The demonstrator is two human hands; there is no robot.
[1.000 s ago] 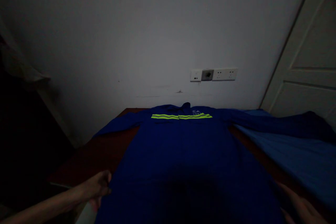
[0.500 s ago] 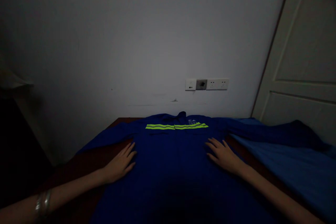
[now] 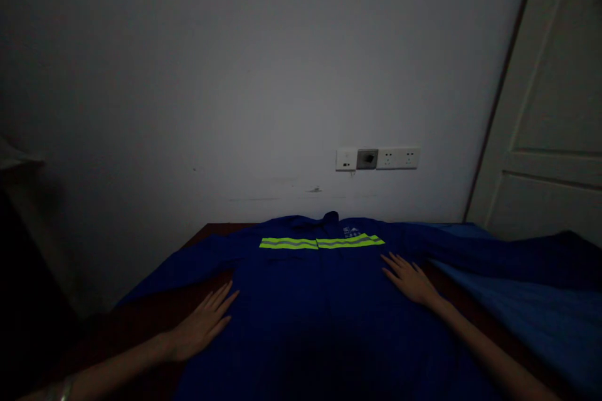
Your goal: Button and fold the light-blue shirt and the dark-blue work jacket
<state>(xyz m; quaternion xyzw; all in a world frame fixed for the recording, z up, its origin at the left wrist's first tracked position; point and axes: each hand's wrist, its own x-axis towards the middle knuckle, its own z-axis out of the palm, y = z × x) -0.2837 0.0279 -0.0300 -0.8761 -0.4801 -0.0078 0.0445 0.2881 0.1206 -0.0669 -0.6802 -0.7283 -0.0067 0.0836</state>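
A dark blue work jacket (image 3: 291,294) lies spread out on the table, front side up, its collar toward the wall. Across its chest runs a yellow-green reflective stripe (image 3: 291,243), with a small white print above its right part. My left hand (image 3: 202,322) is open at the jacket's left side edge, fingers stretched toward the cloth. On the right side of the body, below the stripe, my right hand (image 3: 409,279) rests open with fingers spread. Both sleeves reach outward. The jacket's lower part fades into dark shadow.
The dark red table (image 3: 145,319) shows beside the jacket and ends at a grey wall (image 3: 263,75). A lighter blue cloth (image 3: 531,313) lies under the right sleeve. Wall sockets (image 3: 397,158) sit above the table; a panelled door (image 3: 555,106) stands at the right.
My left hand has slid down and a little left along the jacket's edge. My right hand has shifted slightly right. The view has tilted up a little.
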